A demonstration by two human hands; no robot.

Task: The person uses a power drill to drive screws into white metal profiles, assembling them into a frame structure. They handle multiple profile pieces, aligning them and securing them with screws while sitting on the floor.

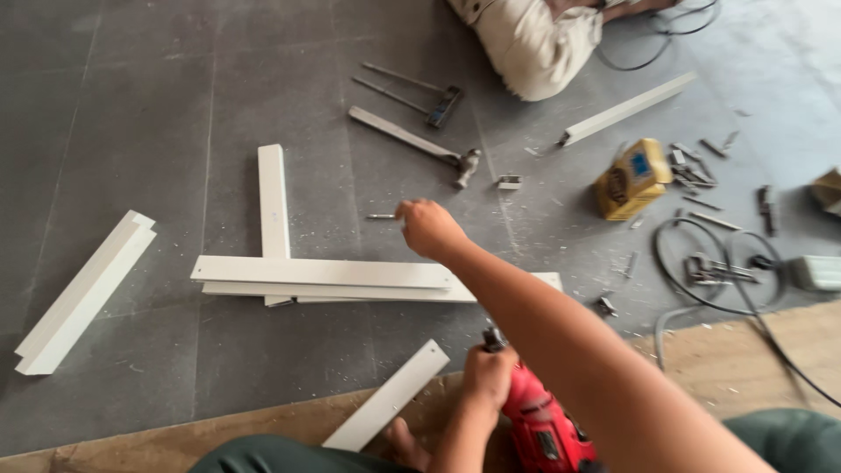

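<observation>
Head view looks down on a grey floor (131, 105) strewn with parts. The person's right hand (427, 228) is stretched out over the floor, fingers curled in narrow as if pinching something small; what it pinches, if anything, I cannot tell. Just left of it a short metal screw or bit (381, 216) lies on the floor, close to the fingertips but apart from them. The left hand (489, 375) is lower, near the person's lap, wrapped tight around the front of a red power drill (543, 429), whose body points back toward the person.

Below the right hand lie two long white flat strips (324, 273) stacked side by side, crossed at their left end by another white strip (273, 197) standing at a right angle. A short white strip (390, 396) rests on the edge of brown board by the knee, and a white pair (83, 293) lies far left. Beyond are a metal hammer (412, 143), a yellow box (631, 180) and black cable (701, 263).
</observation>
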